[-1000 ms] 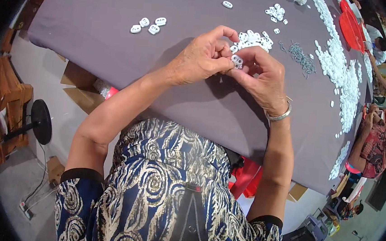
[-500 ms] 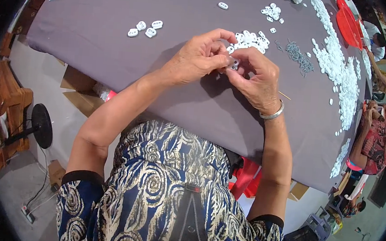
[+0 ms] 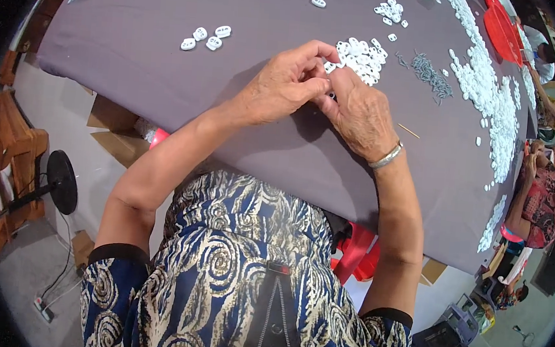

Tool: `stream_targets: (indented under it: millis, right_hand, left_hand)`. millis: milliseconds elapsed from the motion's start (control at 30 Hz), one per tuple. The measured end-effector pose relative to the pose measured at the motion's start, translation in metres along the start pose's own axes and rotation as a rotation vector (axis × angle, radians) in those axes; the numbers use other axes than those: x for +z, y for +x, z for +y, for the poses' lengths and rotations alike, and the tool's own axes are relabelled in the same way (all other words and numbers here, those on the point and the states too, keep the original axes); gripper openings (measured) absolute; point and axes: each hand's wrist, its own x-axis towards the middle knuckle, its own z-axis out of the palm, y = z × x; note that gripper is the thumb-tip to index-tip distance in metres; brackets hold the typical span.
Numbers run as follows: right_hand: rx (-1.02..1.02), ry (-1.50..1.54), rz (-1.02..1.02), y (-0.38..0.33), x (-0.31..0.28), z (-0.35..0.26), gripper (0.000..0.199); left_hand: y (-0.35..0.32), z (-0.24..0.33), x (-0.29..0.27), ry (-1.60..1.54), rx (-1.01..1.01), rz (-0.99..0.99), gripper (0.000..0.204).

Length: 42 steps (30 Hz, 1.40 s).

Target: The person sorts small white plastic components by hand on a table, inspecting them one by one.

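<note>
Both hands meet over the near middle of a grey table (image 3: 141, 6). The left hand (image 3: 281, 86) and the right hand (image 3: 360, 111) are pressed together fingertip to fingertip, pinching a small white plastic piece (image 3: 329, 94) between them; only a sliver of it shows, the rest hidden behind the thumbs and fingers. A silver bracelet (image 3: 386, 157) circles the right wrist.

Just beyond the hands, touching distance from the fingertips, lies a small heap of white plastic pieces (image 3: 360, 55). To the right of that heap is a scatter of thin grey metal springs or pins (image 3: 432, 75); their exact kind is too small to tell. Right of the right hand a thin wooden stick (image 3: 409, 131) lies alone on the table. Further right, a long band of white pieces (image 3: 492, 99) runs along the table's edge, with a red tray (image 3: 501, 25) at its far end.

Left of the hands, well apart, four white oval pieces (image 3: 205, 37) sit in a loose group. More white pieces (image 3: 390, 11) lie far beyond the heap.

Nothing lies between the hands and the heap. Off the table's right edge another person (image 3: 539, 201) in a patterned red top sits. On the floor to the left stands a black fan (image 3: 60, 182).
</note>
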Motion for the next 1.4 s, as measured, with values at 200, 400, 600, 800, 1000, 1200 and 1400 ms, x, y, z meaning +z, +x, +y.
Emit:
stream_targets:
  millis: [200,400,600,800,1000,1200,1400]
  right_hand:
    - [0.036,0.038,0.036,0.001,0.008,0.001,0.025]
    - [0.103,0.238,0.087,0.000,0.001,-0.017,0.015]
    - [-0.116,0.558,0.227,-0.002,0.012,-0.037,0.011]
    - [0.070,0.676,0.120,0.000,0.028,-0.031,0.017]
    - [-0.049,0.449,0.125,0.003,0.028,-0.029,0.025]
    - [-0.017,0.377,0.200,0.001,0.031,-0.027,0.023]
    - [0.027,0.341,0.176,0.003,0.027,-0.017,0.024]
  left_hand:
    - [0.000,0.008,0.000,0.007,-0.029,0.004,0.032]
    - [-0.008,0.011,0.016,0.000,0.235,0.234,0.036]
    - [-0.027,0.018,0.046,-0.289,0.292,0.223,0.030]
    - [-0.020,0.006,0.055,-0.301,0.112,0.456,0.024]
    - [-0.012,0.002,0.057,-0.358,0.110,0.541,0.017]
    - [-0.010,-0.003,0.053,-0.435,0.075,0.494,0.012]
    - [0.004,0.005,0.061,-0.479,0.094,0.545,0.014]
